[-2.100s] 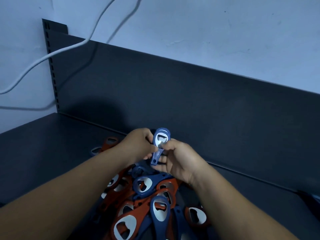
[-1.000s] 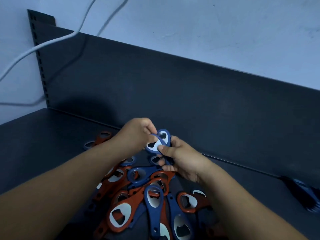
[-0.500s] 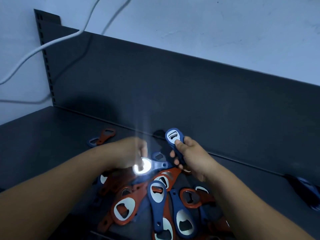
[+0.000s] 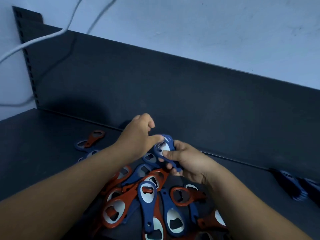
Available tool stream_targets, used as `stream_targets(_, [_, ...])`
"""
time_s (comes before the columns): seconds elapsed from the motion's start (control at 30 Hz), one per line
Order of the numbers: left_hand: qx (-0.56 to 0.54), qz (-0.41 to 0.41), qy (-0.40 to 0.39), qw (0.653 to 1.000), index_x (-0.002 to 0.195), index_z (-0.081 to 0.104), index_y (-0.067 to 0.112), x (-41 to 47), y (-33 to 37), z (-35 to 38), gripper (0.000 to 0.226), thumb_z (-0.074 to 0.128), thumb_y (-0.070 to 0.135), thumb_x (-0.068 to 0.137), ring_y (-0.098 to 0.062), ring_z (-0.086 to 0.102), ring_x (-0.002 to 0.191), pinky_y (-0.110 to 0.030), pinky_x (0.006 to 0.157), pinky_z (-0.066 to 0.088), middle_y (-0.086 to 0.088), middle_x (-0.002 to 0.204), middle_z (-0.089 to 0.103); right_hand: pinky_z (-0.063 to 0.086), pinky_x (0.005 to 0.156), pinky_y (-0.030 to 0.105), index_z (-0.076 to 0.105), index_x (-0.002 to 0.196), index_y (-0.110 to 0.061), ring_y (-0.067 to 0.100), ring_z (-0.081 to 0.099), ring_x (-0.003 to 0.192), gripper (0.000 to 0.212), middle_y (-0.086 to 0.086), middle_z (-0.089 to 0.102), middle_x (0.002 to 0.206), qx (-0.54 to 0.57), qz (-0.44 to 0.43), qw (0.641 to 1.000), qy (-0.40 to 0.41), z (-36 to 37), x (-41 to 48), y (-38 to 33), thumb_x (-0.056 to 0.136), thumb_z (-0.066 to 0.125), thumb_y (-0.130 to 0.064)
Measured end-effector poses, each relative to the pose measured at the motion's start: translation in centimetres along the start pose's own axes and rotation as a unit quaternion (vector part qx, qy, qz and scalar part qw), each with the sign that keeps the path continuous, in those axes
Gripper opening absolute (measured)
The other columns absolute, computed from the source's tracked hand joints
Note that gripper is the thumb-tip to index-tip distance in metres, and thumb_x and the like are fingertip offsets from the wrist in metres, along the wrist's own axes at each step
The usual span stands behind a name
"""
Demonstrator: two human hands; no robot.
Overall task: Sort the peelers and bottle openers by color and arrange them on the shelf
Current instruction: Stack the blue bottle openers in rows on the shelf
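Note:
My right hand [image 4: 187,162] grips a small stack of blue bottle openers [image 4: 164,149] just above the shelf [image 4: 39,161], thumb across the metal head. My left hand [image 4: 138,137] reaches in from the left and pinches the top blue opener at the head of that stack. Below both hands lies a mixed pile of red and blue bottle openers [image 4: 147,194], overlapping one another. A red opener [image 4: 96,136] lies apart at the left, crossing a blue one [image 4: 80,144]. No peeler can be made out.
The dark back panel [image 4: 173,92] rises right behind my hands. A white cable [image 4: 34,40] hangs over its left corner. Blurred blue items [image 4: 294,186] lie on the shelf at the far right.
My left hand dipped into the pile, came up with a blue opener and brought it to the one in my right hand. The right hand sank slightly toward the pile.

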State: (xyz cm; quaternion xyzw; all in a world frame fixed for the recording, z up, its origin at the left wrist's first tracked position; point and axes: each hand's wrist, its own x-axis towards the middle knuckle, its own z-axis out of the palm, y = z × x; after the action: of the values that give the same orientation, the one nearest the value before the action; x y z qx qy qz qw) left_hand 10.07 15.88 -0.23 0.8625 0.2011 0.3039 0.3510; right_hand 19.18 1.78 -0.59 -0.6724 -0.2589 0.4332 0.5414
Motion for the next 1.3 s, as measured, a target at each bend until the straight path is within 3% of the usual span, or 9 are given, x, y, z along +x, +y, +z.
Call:
stream_targets(0.1, [0.082,-0.025,-0.082,0.993,0.107,0.056,0.018,0.4,-0.9,0.1,0.021,0.062,0.028,0.089,-0.019,0.053,0.102,-0.031,0.092,0.043,-0.002,0.110,0.051,0.036,0.039,0.018,0.049,0.107,-0.015,0.009,0.046,0.049,0.008,0.005,0.060,0.076,0.019,-0.009,0.997,0.073,-1.2,0.1,0.4,0.099,0.048,-0.013])
stream_targets(0.27, [0.254,-0.069,-0.340,0.903,0.146,0.029,0.037,0.0,-2.2,1.2,0.056,0.050,0.036,0.094,-0.026,0.011,0.143,-0.042,0.116,0.016,-0.003,0.154,0.019,0.036,0.041,0.019,0.050,0.103,-0.017,0.010,0.047,0.052,0.005,0.003,0.061,0.076,0.024,-0.002,0.994,0.103,-2.0,-0.6,0.9,0.101,0.046,-0.016])
stream_targets(0.43, [0.199,-0.072,-0.312,0.926,0.121,0.048,0.037,0.5,-3.6,1.4,0.043,0.068,0.034,0.082,-0.022,0.032,0.128,-0.039,0.107,0.032,0.000,0.131,0.041,0.036,0.044,0.019,0.049,0.109,-0.016,0.010,0.047,0.054,0.009,0.003,0.060,0.077,0.007,-0.004,0.994,0.105,-1.9,-0.8,1.4,0.101,0.045,-0.017])
stream_targets(0.57, [0.058,-0.051,-0.269,0.960,0.090,0.050,0.032,0.4,-4.0,1.2,0.026,0.068,0.015,0.081,-0.012,0.056,0.077,-0.030,0.071,0.048,0.002,0.086,0.061,0.036,0.045,0.021,0.049,0.113,-0.014,0.011,0.048,0.055,0.013,0.004,0.060,0.078,0.007,-0.010,0.994,0.111,-1.9,-0.9,1.5,0.100,0.046,-0.016])
stream_targets(0.9, [-0.207,-0.039,-0.197,0.958,0.087,0.068,0.017,1.3,2.9,-1.1,0.016,0.063,0.001,0.086,-0.001,0.051,0.048,-0.013,0.048,0.042,0.005,0.063,0.061,0.038,0.042,0.021,0.053,0.104,-0.016,0.013,0.051,0.055,0.011,0.005,0.062,0.078,0.092,-0.026,0.986,0.135,-3.1,-1.9,0.7,0.099,0.049,-0.024])
stream_targets(1.0, [-0.168,-0.010,-0.215,0.962,0.084,0.066,0.018,0.6,5.4,1.4,0.022,0.062,-0.003,0.087,-0.005,0.052,0.052,-0.013,0.048,0.043,0.003,0.063,0.058,0.047,0.050,0.025,0.061,0.107,-0.015,0.017,0.059,0.063,0.025,0.007,0.066,0.085,0.167,-0.009,0.985,0.035,-3.6,-3.1,0.5,0.092,0.054,-0.034])
stream_targets(1.1, [-0.129,-0.015,-0.178,0.975,0.082,0.063,0.027,0.1,6.0,4.4,0.023,0.070,0.005,0.082,-0.008,0.054,0.062,-0.023,0.062,0.050,0.002,0.077,0.060,0.050,0.052,0.022,0.061,0.095,-0.017,0.013,0.058,0.062,0.007,0.004,0.065,0.081,0.161,-0.002,0.986,-0.031,-4.6,-4.6,0.7,0.088,0.059,-0.016])
stream_targets(1.23, [-0.049,0.001,-0.101,0.994,0.093,0.053,0.028,-1.7,6.2,6.6,0.028,0.076,0.030,0.077,-0.009,0.054,0.078,-0.028,0.078,0.048,0.007,0.095,0.053,0.045,0.045,0.018,0.054,0.105,-0.018,0.009,0.054,0.056,0.017,0.001,0.060,0.079,0.115,0.007,0.993,0.025,-7.2,-5.3,1.8,0.095,0.053,-0.005])
stream_targets(1.3, [0.043,0.012,-0.155,0.987,0.098,0.052,0.026,-2.8,6.5,6.7,0.037,0.076,0.041,0.074,-0.010,0.054,0.085,-0.028,0.081,0.047,0.006,0.098,0.053,0.043,0.042,0.018,0.052,0.109,-0.017,0.008,0.053,0.053,0.018,0.001,0.058,0.077,0.088,0.009,0.994,0.067,-8.4,-5.6,2.2,0.095,0.052,-0.005])
